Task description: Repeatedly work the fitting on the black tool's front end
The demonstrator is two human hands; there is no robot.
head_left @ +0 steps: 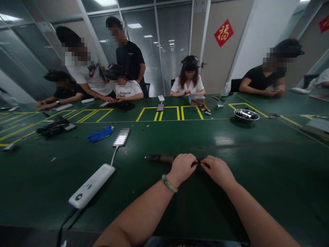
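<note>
Above the green table, my left hand (pixel 183 168), with a jade-like bangle (pixel 169 183) at its wrist, and my right hand (pixel 217 169) meet at the fingertips. Both are closed in a pinch around a small dark piece (pixel 198 162), too small and shaded to name. Just beyond my left hand lies a dark, rod-shaped tool (pixel 160 158) with a metal tip pointing left. My left hand partly hides its right end, so I cannot tell whether the hand touches it.
A white power bank (pixel 92 185) is cabled to a phone (pixel 121 138) at left, near a blue glove (pixel 100 133) and a black bundle (pixel 56 126). Farther off are a metal bowl (pixel 246 115), a bottle (pixel 223 94), a grey box with wires (pixel 196 99) and several people.
</note>
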